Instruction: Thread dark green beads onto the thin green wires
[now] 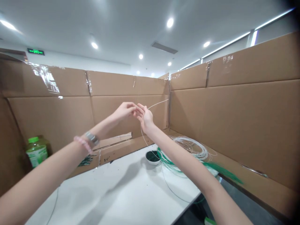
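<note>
Both hands are raised and meet above the far side of the white table [112, 187]. My left hand [126, 110] has its fingertips pinched together against the fingers of my right hand; what they grip is too small to make out. A thin pale wire [157, 103] passes by my right hand [145, 117], whose fingers are curled toward the left and partly overlap. The wire hangs down toward a small white bowl [153, 162] of dark green bits. Beside the bowl lie green wires [172, 167] and a loose coil of white wire [199, 150].
Cardboard walls [246, 115] rise behind and to the right. A green-capped bottle [36, 151] stands at the left. Small dark green pieces [86, 160] lie on the cardboard ledge behind the left forearm. Green strands [225, 172] extend past the table's right edge.
</note>
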Available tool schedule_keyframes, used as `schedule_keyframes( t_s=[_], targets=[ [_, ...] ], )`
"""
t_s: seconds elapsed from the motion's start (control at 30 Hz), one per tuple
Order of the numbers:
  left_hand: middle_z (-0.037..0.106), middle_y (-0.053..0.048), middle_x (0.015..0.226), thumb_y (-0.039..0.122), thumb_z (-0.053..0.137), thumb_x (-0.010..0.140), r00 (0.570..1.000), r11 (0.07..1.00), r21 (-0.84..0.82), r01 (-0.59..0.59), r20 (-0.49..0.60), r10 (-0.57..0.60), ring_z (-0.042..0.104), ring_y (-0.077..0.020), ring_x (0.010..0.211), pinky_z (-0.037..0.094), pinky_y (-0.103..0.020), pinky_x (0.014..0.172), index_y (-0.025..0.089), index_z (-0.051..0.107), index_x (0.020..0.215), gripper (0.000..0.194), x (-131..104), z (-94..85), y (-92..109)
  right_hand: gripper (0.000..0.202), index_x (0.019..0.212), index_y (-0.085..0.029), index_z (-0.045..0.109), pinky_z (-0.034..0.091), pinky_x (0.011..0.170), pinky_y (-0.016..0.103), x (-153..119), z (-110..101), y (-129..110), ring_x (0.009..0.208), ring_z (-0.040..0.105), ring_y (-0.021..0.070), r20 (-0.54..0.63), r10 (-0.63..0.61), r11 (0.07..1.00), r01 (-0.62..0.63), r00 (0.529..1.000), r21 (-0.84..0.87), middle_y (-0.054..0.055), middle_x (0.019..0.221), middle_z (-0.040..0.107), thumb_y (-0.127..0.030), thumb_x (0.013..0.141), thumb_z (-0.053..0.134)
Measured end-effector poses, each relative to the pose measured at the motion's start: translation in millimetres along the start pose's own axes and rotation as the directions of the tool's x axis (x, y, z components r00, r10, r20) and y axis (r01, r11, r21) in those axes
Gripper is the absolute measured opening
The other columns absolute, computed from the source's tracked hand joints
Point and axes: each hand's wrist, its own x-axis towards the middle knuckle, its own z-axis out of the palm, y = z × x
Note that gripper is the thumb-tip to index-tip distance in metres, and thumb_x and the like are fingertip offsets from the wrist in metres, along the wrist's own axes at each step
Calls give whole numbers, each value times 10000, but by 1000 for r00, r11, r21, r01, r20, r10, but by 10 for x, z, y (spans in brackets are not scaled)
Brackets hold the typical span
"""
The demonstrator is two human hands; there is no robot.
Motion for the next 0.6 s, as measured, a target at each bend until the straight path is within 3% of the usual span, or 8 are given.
schedule_keyframes(
  t_s=[0.27,0.47,0.53,0.6],
  targets=[
    [496,45,423,487,584,654,990,980,-164,114,-61,-125,293,-51,343,176,-169,388,140,549,757,363,-783,127,-851,288,993,-121,569,504,598,253,-57,-27,202,662,579,95,-51,-84,996,86,995,35,20,844,603,-382,921,474],
    [469,58,380,575,621,625,976,955,-215,203,-32,-214,265,-50,314,159,-168,364,150,549,729,443,-1230,186,-1362,268,905,-117,560,399,436,166,-94,-58,218,490,459,39,-45,-140,990,141,989,17,-30,695,534,-369,925,471],
    [510,40,416,565,644,630,978,952,-233,197,-24,-208,329,-66,334,216,-179,369,151,565,721,430,-1302,196,-1420,277,870,-117,553,355,400,152,-143,-41,220,447,408,26,-37,-144,989,144,989,10,-47,647,498,-372,929,463],
    [640,-25,618,499,687,642,984,952,-260,161,-34,-176,528,-123,517,374,-205,471,155,607,783,381,-1305,220,-1387,287,842,-117,545,313,374,144,-207,2,239,415,358,18,-25,-138,990,138,990,2,-62,609,462,-375,932,456]
  ],
)
